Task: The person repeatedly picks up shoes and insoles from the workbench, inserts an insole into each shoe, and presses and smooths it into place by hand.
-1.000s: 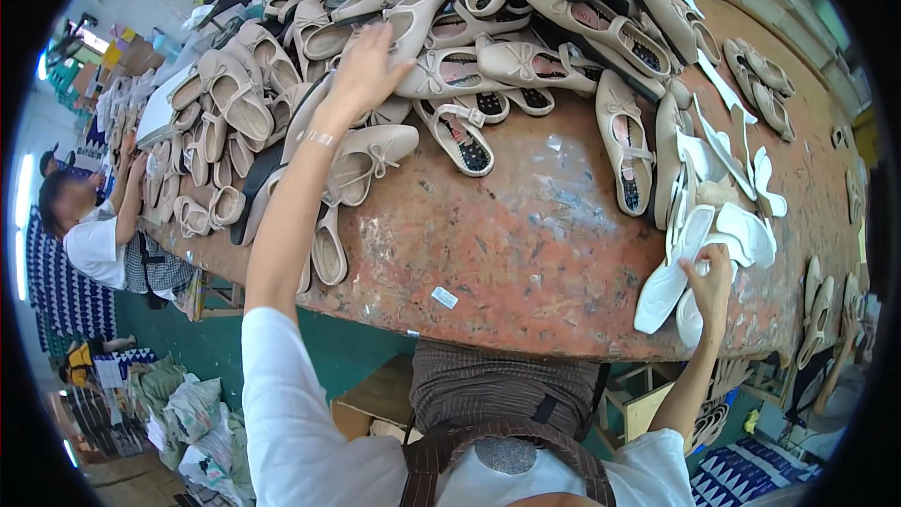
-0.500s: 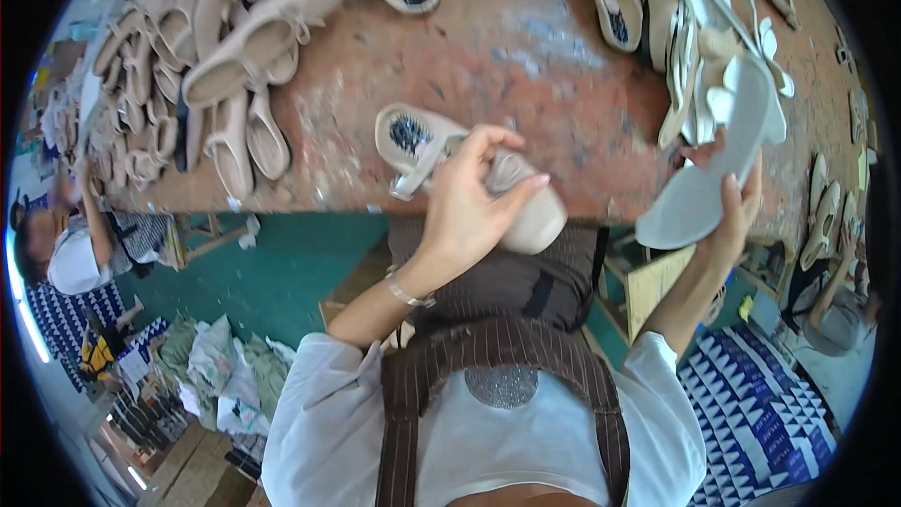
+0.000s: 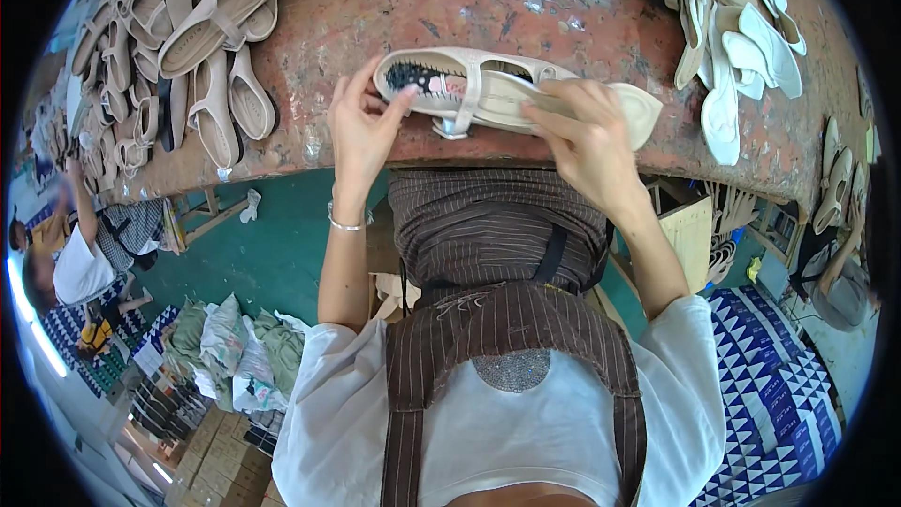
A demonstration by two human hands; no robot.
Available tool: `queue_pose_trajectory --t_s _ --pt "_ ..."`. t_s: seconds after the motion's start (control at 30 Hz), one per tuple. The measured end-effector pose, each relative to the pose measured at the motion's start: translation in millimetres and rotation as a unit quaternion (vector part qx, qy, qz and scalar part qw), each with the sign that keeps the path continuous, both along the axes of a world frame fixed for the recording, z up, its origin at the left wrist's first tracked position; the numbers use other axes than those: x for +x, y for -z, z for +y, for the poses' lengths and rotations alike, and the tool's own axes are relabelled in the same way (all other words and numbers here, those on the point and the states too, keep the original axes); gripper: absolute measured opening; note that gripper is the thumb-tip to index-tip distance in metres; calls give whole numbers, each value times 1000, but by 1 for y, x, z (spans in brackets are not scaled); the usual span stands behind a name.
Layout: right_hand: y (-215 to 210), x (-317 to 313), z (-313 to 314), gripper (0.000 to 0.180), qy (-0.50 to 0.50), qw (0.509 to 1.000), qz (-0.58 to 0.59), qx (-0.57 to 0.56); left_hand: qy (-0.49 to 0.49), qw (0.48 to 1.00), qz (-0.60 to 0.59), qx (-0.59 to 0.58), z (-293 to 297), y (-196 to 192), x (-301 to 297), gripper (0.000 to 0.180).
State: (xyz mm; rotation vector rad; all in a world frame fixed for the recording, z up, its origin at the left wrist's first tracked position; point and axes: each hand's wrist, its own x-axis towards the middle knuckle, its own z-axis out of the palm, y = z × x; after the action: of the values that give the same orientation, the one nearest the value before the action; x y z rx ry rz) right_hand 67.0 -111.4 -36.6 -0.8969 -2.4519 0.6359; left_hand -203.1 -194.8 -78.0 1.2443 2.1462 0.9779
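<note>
A beige strapped shoe is held at the front edge of the table, its heel at the left and its dark, patterned inner sole showing. My left hand pinches the heel rim, thumb inside. A pale insole lies partly within the shoe opening, in front of the strap. My right hand is closed on this insole over the front of the shoe, fingers bent. Beyond these fingers a cream pointed end sticks out; I cannot tell whether it belongs to insole or shoe. The toe is mostly hidden.
Many beige shoes are heaped at the left of the worn table. Loose white insoles lie in a pile at the right, beside more shoes. Other people sit at both sides.
My right hand has brought the insole from the right to the shoe. My left hand has shifted from the shoe's front to its heel, and the shoe now lies more crosswise.
</note>
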Motion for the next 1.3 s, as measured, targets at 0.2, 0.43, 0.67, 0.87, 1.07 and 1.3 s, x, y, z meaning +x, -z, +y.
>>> queue_pose_trajectory --t_s 0.2,0.43,0.67,0.87,1.07,1.3 --pt "29 -45 6 22 -59 992 80 -73 -21 994 -103 -2 -24 -3 17 57" --pt "26 -71 10 18 -85 983 70 -148 -59 982 -181 0 -27 9 6 51" --pt "31 -80 13 12 -109 977 38 -176 -95 967 -236 15 -21 13 9 43" --pt "39 -82 9 11 -129 983 2 -128 -112 968 -225 6 -14 13 11 28" --pt "41 -80 7 39 -247 969 -22 -18 -132 970 -204 0 -14 24 7 12" --pt "26 -74 -5 38 -209 969 -135 5 -111 986 -121 14 -11 24 5 7"
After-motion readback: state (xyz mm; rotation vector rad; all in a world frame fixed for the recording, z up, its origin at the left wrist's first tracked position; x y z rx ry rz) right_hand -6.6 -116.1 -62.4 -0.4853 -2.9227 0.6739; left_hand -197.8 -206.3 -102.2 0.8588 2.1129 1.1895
